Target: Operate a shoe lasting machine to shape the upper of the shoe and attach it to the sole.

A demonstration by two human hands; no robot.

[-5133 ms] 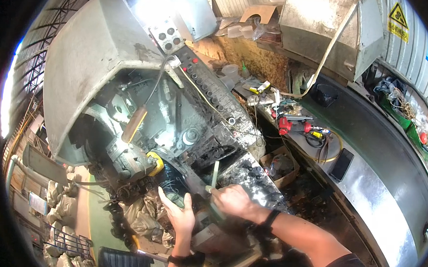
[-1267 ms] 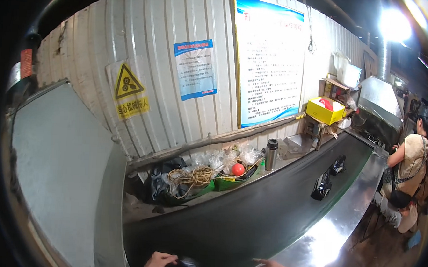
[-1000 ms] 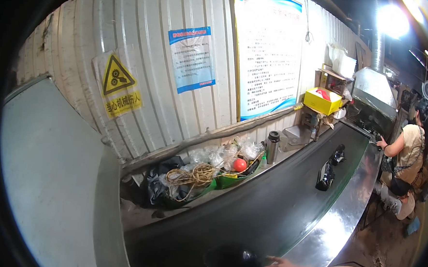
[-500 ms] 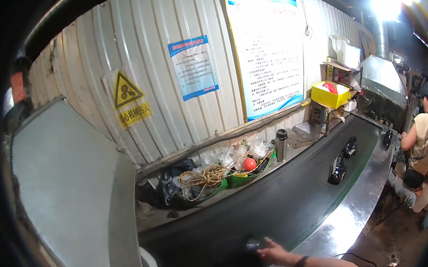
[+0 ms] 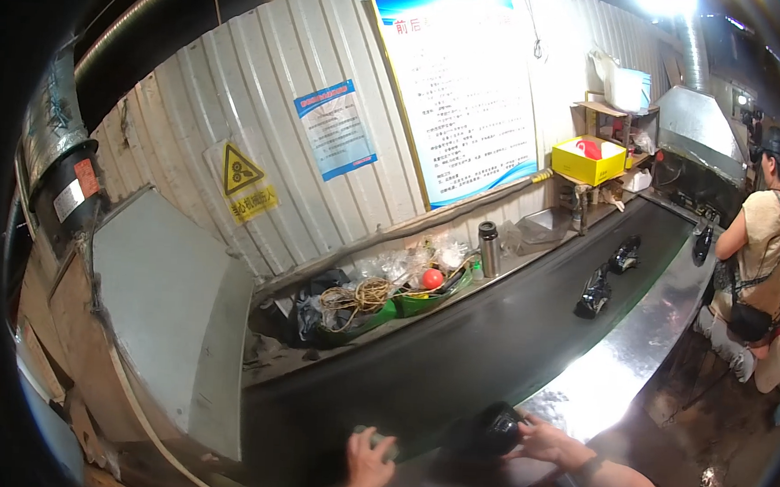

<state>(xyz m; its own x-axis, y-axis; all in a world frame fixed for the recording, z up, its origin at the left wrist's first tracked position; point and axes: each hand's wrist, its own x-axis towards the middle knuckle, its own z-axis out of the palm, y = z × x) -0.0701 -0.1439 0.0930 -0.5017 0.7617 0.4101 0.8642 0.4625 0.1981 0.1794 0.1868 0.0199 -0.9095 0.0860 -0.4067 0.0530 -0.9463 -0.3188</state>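
My right hand (image 5: 549,441) grips a glossy black rounded object (image 5: 498,428) from its right side, over the near edge of the conveyor belt (image 5: 454,361). It looks like the toe or heel of a shoe, but its full shape is hidden in shadow. To the left of it, my left hand (image 5: 370,465) is raised at the lower edge, fingers curled round a small grey-green thing that I cannot make out. Farther along the belt lie two shiny black shoe-like pieces (image 5: 594,292), one behind the other.
A shiny metal ledge (image 5: 576,390) borders the belt's right side. Bins of plastic bags and rope (image 5: 361,299) and a steel flask (image 5: 489,249) stand along the wall. A grey metal hood (image 5: 165,320) rises at left. Another person (image 5: 765,237) works at far right beside a black piece (image 5: 702,245).
My left hand has come into view at the bottom. My right hand has moved right with the black object, toward the metal ledge. The view has shifted.
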